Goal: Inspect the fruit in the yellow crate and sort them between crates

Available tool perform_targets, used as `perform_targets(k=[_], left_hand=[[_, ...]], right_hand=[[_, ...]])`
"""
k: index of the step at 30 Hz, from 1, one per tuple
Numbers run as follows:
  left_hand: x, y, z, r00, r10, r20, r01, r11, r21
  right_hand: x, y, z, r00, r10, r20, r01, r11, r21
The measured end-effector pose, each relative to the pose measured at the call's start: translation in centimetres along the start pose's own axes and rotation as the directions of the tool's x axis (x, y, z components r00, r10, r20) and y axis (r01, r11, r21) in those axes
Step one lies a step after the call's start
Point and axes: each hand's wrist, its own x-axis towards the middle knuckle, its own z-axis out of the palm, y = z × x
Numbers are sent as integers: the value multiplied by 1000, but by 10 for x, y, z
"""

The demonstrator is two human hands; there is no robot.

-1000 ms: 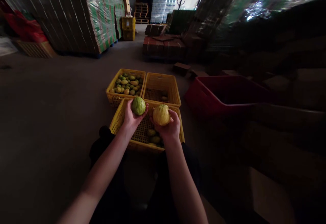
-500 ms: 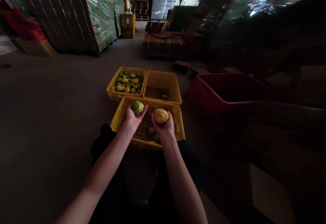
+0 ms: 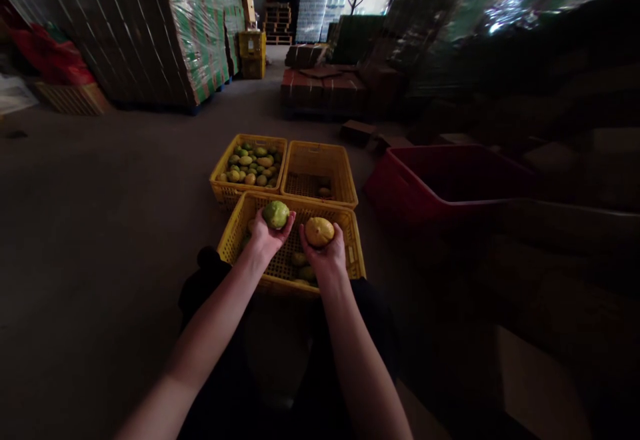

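My left hand (image 3: pixel 265 238) is cupped, palm up, round a green papaya (image 3: pixel 276 215) with a bumpy, shiny skin. In my right hand (image 3: pixel 329 255) rests a yellow papaya (image 3: pixel 319 231), its ribbed end facing me. Both hands are over the near yellow crate (image 3: pixel 356 243), where a few more papayas (image 3: pixel 303 265) lie at the bottom, partly hidden by my right hand and wrist. Behind it on the left stands a yellow crate (image 3: pixel 218 183) well filled with green and yellow papayas (image 3: pixel 253 162). The crate (image 3: pixel 345 163) beside that one has a few dark fruits at its bottom.
A large red bin (image 3: pixel 405 190) stands to the right. Flat boxes (image 3: pixel 325 85) are stacked ahead, near small cartons (image 3: pixel 358 131) on the floor. Wrapped pallet stacks (image 3: pixel 200 33) rise at the left. Further back are yellow crates (image 3: pixel 252 53) and bottled water (image 3: pixel 313 12).
Both hands have shifted slightly right and lower in view with their papayas. The green papaya is turned a little, and the yellow one's ribbed end now faces me more.
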Motion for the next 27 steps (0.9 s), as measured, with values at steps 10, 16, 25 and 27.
perform_targets(k=[10,16,25,27], left_hand=[[-9,0,5,999,22,48,-26,996,85],[-4,-5,4,986,137,98,-147,984,104],[-20,-3,7,871,272,409,-350,928,128],[-21,-5,5,834,311,457,-425,889,171]], right_hand=[[-1,-2,-3,998,8,63,-5,999,-48],[-4,-2,-4,979,-19,203,31,998,-58],[-14,6,-7,773,-432,465,551,820,-154],[-19,7,-10,649,-553,522,719,669,-186]])
